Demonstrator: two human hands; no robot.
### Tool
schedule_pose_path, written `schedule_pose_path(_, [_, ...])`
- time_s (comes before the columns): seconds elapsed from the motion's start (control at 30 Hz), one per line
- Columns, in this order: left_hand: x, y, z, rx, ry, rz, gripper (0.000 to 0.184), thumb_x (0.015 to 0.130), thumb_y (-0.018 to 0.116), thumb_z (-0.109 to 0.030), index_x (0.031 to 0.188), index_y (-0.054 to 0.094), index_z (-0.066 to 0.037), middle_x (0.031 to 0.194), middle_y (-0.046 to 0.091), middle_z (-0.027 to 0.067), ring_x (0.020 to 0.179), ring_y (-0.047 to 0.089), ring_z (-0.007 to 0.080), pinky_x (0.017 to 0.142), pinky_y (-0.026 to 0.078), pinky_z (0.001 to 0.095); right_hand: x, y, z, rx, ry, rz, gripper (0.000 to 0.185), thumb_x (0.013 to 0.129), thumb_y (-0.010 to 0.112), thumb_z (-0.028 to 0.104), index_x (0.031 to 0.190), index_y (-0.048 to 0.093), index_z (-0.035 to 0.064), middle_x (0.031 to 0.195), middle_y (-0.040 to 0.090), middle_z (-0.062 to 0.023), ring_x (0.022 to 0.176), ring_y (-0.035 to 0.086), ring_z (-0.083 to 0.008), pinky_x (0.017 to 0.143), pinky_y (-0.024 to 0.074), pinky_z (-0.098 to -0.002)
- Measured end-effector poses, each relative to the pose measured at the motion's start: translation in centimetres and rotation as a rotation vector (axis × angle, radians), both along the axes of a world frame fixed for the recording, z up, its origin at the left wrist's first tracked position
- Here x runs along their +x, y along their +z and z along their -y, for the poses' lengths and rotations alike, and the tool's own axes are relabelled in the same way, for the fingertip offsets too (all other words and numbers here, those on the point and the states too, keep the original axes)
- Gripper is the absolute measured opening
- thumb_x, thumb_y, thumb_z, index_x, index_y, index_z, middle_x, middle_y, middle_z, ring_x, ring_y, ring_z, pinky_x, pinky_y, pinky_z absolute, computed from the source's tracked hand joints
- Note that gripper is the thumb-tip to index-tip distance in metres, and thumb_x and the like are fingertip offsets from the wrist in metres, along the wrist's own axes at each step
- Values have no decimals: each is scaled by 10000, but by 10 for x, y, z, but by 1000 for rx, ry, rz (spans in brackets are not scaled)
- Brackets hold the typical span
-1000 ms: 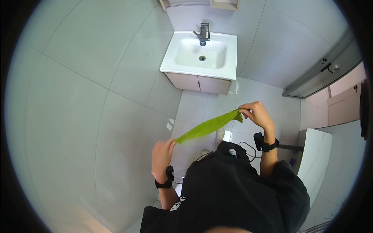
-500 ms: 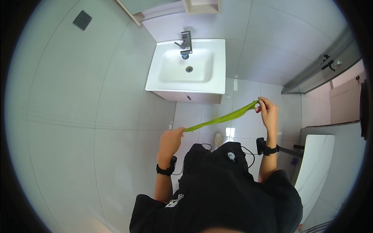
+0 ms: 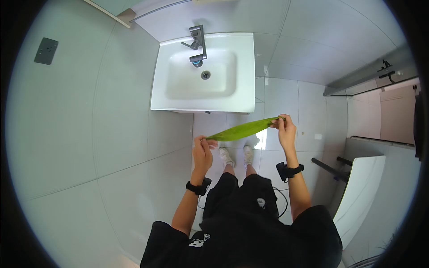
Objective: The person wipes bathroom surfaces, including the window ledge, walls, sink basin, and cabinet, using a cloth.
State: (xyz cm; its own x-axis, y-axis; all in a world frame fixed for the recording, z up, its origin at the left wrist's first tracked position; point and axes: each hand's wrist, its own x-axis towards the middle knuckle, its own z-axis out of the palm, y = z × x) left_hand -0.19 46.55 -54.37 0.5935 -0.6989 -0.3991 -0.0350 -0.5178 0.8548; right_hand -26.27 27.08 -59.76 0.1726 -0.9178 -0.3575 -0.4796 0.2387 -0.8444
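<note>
A yellow-green cloth (image 3: 242,131), long and tapering at both ends, is stretched between my hands in front of the washbasin. My left hand (image 3: 203,149) pinches its left end, with some fingers spread below it. The right end, held a little higher, is between the thumb and fingers of my right hand (image 3: 285,129). Nothing else is in either hand. The cloth hangs above the floor, apart from the white washbasin (image 3: 161,96).
A dark grey faucet (image 3: 199,44) stands at the basin's back edge, over the drain (image 3: 205,75). A wall socket (image 3: 46,51) is at left. To the right are a white marbled panel (image 3: 362,196) and a dark bar (image 3: 328,169). Shoes (image 3: 248,155) show on the tiled floor.
My hands have come closer together and shifted left, and the cloth shows broader. The view has moved, so the basin appears larger and further left; both shoes now show.
</note>
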Motion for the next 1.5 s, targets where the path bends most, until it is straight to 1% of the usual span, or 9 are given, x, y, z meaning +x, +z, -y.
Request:
schedule_pose_path(0.1, [8, -71, 29, -19, 138, 112, 151, 1073, 402, -78, 1170, 458, 24, 950, 720, 197, 829, 723, 261, 740, 563, 345, 40, -39, 19, -115, 121, -195, 180, 1009, 523, 71, 1161, 583, -3, 930, 723, -202, 801, 726, -338, 717, 575, -383])
schedule_pose_path(0.17, [9, -117, 46, 70, 29, 259, 234, 1046, 459, -90, 1247, 463, 29, 1086, 674, 249, 981, 679, 366, 854, 538, 435, 64, -79, 27, -227, 187, -247, 227, 1001, 524, 68, 1211, 571, -5, 1022, 704, -229, 894, 703, -393, 797, 563, -411])
schedule_pose_path(0.2, [7, -138, 59, 131, -19, 282, 279, 1037, 476, -104, 1279, 458, 34, 1133, 655, 264, 1039, 654, 391, 901, 521, 462, 75, -100, 30, -226, 253, -224, 311, 992, 528, 71, 1292, 543, -9, 1180, 647, -261, 1041, 636, -436, 912, 515, -451])
schedule_pose_path(0.4, [4, -242, 117, 208, -568, 577, 626, 975, 583, -213, 1459, 339, 98, 1312, 525, 291, 1258, 495, 410, 1105, 365, 506, 118, -202, 38, -433, 851, -491, 598, 998, 551, 257, 1519, 377, 20, 1150, 601, -231, 1164, 540, -419, 1115, 390, -482])
schedule_pose_path(0.47, [-6, -261, 124, 228, -681, 608, 700, 979, 568, -273, 1502, 293, 103, 1342, 510, 284, 1292, 461, 409, 1152, 315, 506, 117, -217, 42, -401, 869, -500, 650, 999, 538, 303, 1551, 333, 28, 1160, 600, -227, 1178, 530, -414, 1152, 347, -495])
schedule_pose_path(0.63, [-18, -274, 165, 278, -794, 526, 706, 1017, 471, -341, 1533, 265, 94, 1399, 493, 260, 1329, 441, 400, 1190, 275, 490, 129, -235, 84, -362, 900, -563, 655, 992, 522, 272, 1572, 306, 58, 1178, 594, -221, 1186, 526, -404, 1182, 316, -511])
schedule_pose_path(0.93, [-26, -314, 259, 101, -630, 616, 694, 999, 490, -280, 1520, 269, 120, 1300, 533, 271, 1225, 489, 422, 1124, 336, 498, 153, -272, 201, -405, 993, -350, 618, 971, 496, 128, 1564, 329, 76, 1087, 575, -220, 1110, 525, -412, 1181, 310, -537])
schedule_pose_path(1.17, [-23, -345, 339, 132, -526, 644, 667, 985, 480, -247, 1512, 295, 120, 1238, 552, 242, 1176, 503, 387, 1074, 365, 480, 173, -305, 282, -424, 998, -254, 587, 976, 461, 127, 1547, 346, 57, 1172, 568, -266, 1155, 499, -471, 1182, 277, -564])
schedule_pose_path(1.5, [11, -250, 327, 248, -634, 456, 667, 989, 469, -253, 1520, 291, 110, 1255, 547, 223, 1212, 487, 374, 1094, 348, 470, 192, -228, 258, -196, 943, -315, 572, 975, 468, 120, 1536, 369, 66, 1103, 567, -254, 1117, 506, -464, 1175, 291, -557])
